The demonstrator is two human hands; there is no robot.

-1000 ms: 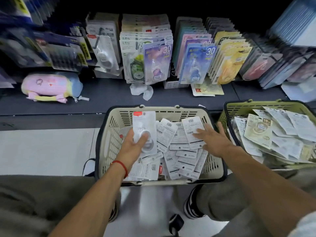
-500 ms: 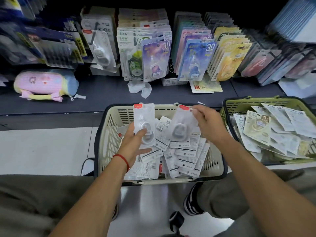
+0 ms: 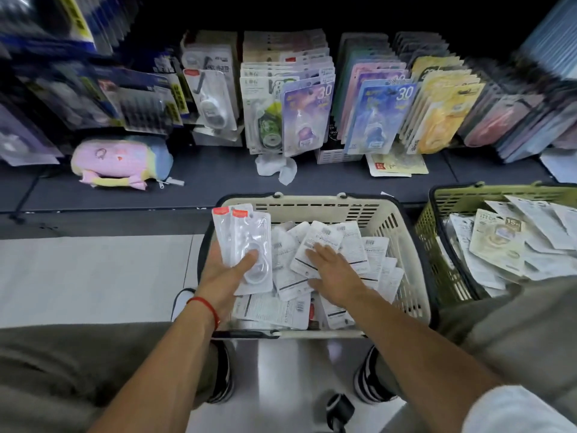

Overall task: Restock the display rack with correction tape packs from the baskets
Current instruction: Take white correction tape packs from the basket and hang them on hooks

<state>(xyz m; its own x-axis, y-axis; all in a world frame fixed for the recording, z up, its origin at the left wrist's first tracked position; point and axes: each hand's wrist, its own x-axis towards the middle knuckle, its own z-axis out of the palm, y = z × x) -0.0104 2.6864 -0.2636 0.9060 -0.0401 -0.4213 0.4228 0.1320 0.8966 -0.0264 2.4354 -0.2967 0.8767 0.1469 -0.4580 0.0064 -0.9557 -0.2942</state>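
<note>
A cream basket [image 3: 402, 226] on the floor in front of me holds several white correction tape packs [image 3: 359, 248], most lying back side up. My left hand [image 3: 223, 273] grips two clear-fronted packs [image 3: 246, 242] with red top tabs, thumb across the front, at the basket's left rim. My right hand [image 3: 335, 273] lies flat with straight fingers on the loose packs in the basket's middle. The display rack [image 3: 309, 117] stands on the dark shelf beyond the basket, with rows of upright packs.
A green basket [image 3: 437, 245] with more packs sits to the right. A pink and blue plush pouch [image 3: 121, 160] lies on the dark shelf [image 3: 206, 176] at left. Crumpled white paper [image 3: 276, 167] lies before the rack. My knees flank the cream basket.
My right hand lifted a pack from the cream basket, passed it to my left hand, then came back down onto the pile. My left hand now holds two packs.
</note>
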